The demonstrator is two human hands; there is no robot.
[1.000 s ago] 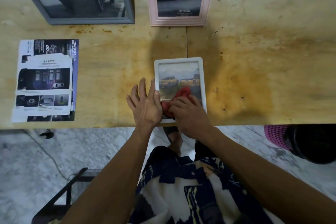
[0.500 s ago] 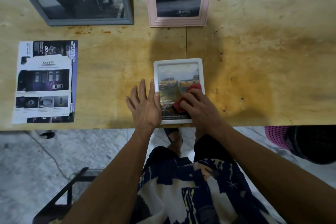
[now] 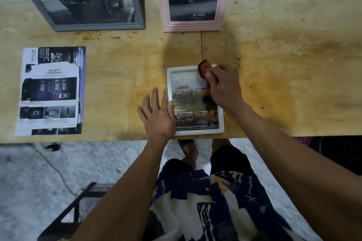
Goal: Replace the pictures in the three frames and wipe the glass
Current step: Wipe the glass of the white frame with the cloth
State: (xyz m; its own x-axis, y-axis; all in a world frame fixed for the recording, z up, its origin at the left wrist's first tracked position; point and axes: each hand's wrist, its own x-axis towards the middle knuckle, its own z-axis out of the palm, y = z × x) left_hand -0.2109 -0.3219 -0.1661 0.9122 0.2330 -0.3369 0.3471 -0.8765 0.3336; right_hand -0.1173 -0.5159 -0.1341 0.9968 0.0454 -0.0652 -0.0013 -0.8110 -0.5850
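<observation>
White frame (image 3: 221, 123) lies flat, centre of the picture, its bottom edge right at the near lip of the table (image 3: 293, 64). My right hand (image 3: 225, 86) is closed around the red cloth (image 3: 203, 68), bunched and pressed at the frame's upper right corner, cloth spilling over the border there. My left hand (image 3: 158, 115) is flat, fingers spread, palm on the wood with thumb and finger edge against the frame's left border as a stop.

Handling, my read:
- Frame looks small and light, will skate on the wood if I don't brace it. Sitting this near the edge, a hard pull toward me could tip it off.
- Glass: rigid, brittle, slick. Moderate pressure only, none concentrated mid-pane.
- To lift: grab the two long borders, not the glass face.
- Cloth is soft and wads up; needs to stay balled in the hand.

Grey frame (image 3: 141, 25) at upper left and pink frame (image 3: 192, 26) at top centre stand upright at the back, both showing a dark truck print. Loose brochure pages (image 3: 51, 92) at left.

Can't make out:
- Tops of the grey and pink frames are cut off.
- My right palm covers part of the glass and most of the cloth.
- Whether the glass is clean: can't tell, image is soft and there's glare.
- Frame back and clips hidden.
</observation>
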